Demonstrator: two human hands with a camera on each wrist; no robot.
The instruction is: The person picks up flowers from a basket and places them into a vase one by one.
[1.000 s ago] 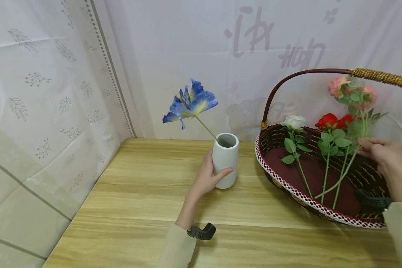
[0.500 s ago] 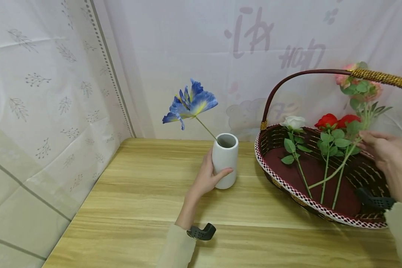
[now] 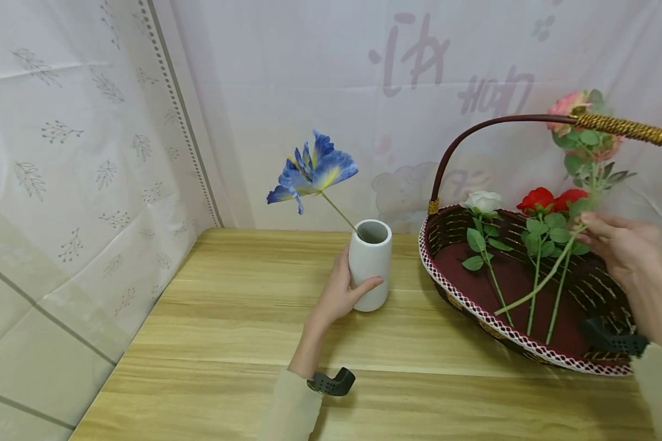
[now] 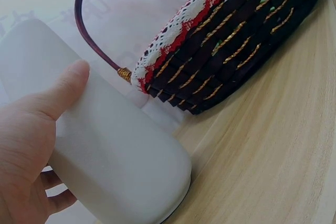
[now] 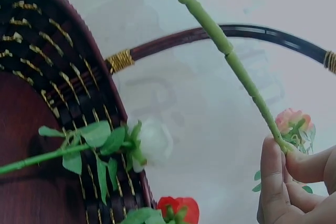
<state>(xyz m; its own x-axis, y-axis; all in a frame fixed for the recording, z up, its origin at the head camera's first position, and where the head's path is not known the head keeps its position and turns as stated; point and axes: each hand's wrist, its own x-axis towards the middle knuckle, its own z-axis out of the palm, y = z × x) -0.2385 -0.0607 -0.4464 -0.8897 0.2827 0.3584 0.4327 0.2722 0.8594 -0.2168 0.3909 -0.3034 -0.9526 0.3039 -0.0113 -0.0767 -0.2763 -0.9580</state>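
Note:
My left hand (image 3: pixel 344 288) grips a white cylindrical vase (image 3: pixel 371 269) standing on the table, thumb across its front. One blue and yellow flower (image 3: pixel 314 171) leans out of the vase to the left. Over the basket, my right hand (image 3: pixel 631 248) pinches the green stem (image 5: pixel 239 69) of a pink flower spray (image 3: pixel 585 131). Its blooms rise behind the basket handle, and the stem's lower end slants down to the left above the basket. A white rose (image 3: pixel 482 202) and two red roses (image 3: pixel 537 201) lie inside the basket, stems toward its front rim.
The dark woven basket (image 4: pixel 231 40) with lace trim stands on the right of the wooden table (image 3: pixel 226 318). Its arched handle (image 3: pixel 491 122) rises between the vase and the right hand. A printed curtain (image 3: pixel 287 73) hangs behind the table.
My right hand has lifted the pink flower spray a little, and its stem end has swung left over the basket's front. The left hand and vase have stayed in place.

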